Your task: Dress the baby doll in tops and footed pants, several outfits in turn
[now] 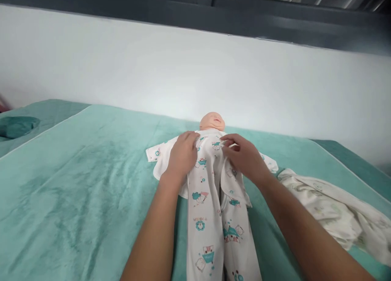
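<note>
A baby doll (212, 121) lies on its back, its head toward the wall. A white printed baby shirt (163, 150) is around it, with sleeves spread to both sides. White printed baby pants (203, 199) stretch from the doll's chest down past the bottom of the view. A shirt flap (233, 183) hangs over their right side. At the upper left edge of the pants, my left hand (184, 152) is closed on the cloth, its fingertips partly hidden. My right hand (242, 154) touches the right side of the chest cloth, thumb and fingers bent and slightly apart.
A rumpled white printed cloth (330, 209) lies at the right on the green bed cover (91, 183). Behind the bed is a white wall (137, 69) below a dark window frame (152, 12). A darker green bundle (18, 126) sits at the far left.
</note>
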Demonstrator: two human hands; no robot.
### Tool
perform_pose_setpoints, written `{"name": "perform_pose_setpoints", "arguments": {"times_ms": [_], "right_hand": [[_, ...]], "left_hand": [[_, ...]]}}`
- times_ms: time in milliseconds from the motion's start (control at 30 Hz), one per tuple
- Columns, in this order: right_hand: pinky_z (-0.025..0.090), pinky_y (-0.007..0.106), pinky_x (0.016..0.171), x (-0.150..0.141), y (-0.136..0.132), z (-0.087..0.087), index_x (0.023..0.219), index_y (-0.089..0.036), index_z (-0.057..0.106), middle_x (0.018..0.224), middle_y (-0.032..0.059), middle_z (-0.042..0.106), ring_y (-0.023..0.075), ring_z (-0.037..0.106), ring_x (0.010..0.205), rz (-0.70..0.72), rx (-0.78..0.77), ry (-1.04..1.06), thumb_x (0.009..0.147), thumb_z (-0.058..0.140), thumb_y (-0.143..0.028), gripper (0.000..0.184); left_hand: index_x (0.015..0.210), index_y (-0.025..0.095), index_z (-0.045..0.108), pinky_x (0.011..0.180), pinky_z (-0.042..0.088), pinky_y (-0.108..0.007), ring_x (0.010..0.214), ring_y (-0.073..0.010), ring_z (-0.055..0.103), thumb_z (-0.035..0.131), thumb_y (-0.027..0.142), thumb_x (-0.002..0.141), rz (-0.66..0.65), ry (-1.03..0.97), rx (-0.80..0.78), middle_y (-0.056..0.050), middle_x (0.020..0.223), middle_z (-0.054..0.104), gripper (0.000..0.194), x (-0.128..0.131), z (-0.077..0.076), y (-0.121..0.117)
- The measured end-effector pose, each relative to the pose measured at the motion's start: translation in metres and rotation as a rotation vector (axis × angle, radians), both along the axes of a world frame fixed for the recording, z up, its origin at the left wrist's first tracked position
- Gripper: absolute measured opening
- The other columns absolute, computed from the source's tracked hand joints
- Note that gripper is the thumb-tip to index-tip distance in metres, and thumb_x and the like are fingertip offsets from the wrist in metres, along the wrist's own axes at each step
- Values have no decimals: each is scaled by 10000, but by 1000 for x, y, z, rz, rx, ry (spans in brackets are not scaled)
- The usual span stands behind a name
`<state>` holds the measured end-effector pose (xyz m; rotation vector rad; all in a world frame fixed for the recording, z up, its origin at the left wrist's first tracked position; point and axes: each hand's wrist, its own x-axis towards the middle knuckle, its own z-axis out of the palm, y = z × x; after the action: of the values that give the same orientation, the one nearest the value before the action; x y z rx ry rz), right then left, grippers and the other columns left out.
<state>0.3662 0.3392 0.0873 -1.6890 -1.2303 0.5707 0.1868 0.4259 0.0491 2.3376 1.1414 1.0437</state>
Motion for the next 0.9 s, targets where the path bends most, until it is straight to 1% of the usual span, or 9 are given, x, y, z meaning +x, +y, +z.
{"name": "perform_pose_setpoints", "arguments": {"times_ms": [100,200,300,400,500,633,767,833,900], "right_hand": [[440,259,567,38,-14,-16,994,-233,717,845,-6,642,139,570,681,-104,58,406,677,733,-335,333],[454,258,568,78,-32,-41,947,-209,707,854,18,657,163,603,744,-355,129,498,636,765,-334,340],[528,345,711,95,-41,-61,974,-225,697,1015,54,690,227,639,921,-471,203,288,697,725,-393,325],[517,399,811,86,-35,-68,1099,-243,674,1105,74,683,245,643,967,-380,104,-70,780,670,-479,397],[492,400,796,71,-25,-71,1117,-221,644,1125,102,673,236,659,879,-309,-42,-295,830,615,-568,451],[463,386,758,66,-23,-78,988,-208,651,934,85,722,258,657,854,-293,-174,-261,870,553,-599,420],[450,366,748,75,-29,-79,926,-216,702,913,56,740,253,647,846,-265,-153,-181,848,585,-581,391],[441,367,750,87,-30,-76,906,-217,712,895,50,733,255,636,840,-349,-93,-189,837,587,-572,382],[436,377,741,106,-32,-76,912,-212,706,865,59,714,260,621,817,-484,-43,-226,824,588,-561,379]], "left_hand": [[1263,157,615,1138,396,-409,1290,-237,536,357,83,939,14,51,8,-114,1354,625,420,6,-8,4],[1291,161,606,1137,371,-462,1280,-253,546,330,150,991,81,92,0,-123,1385,614,408,10,-12,7],[1284,172,615,1137,351,-479,1283,-262,544,324,250,1024,135,104,-22,-114,1379,627,398,12,-13,11],[1273,187,628,1130,345,-473,1277,-265,545,318,289,1031,166,112,-22,-98,1344,653,406,12,-15,16],[1282,200,628,1118,353,-457,1262,-265,555,337,288,1022,180,127,-21,-92,1325,665,401,10,-17,21],[1284,184,629,1083,378,-457,1222,-289,573,371,260,998,219,181,5,-112,1287,677,394,9,-21,26],[1282,193,627,1052,391,-455,1192,-303,580,353,237,992,295,240,29,-115,1273,679,402,11,-25,27],[1289,206,621,1047,392,-448,1195,-300,580,353,223,986,321,258,30,-107,1278,677,405,13,-25,26],[1283,214,623,1050,392,-448,1196,-298,582,355,223,984,315,259,25,-100,1284,676,402,13,-23,25]]}}
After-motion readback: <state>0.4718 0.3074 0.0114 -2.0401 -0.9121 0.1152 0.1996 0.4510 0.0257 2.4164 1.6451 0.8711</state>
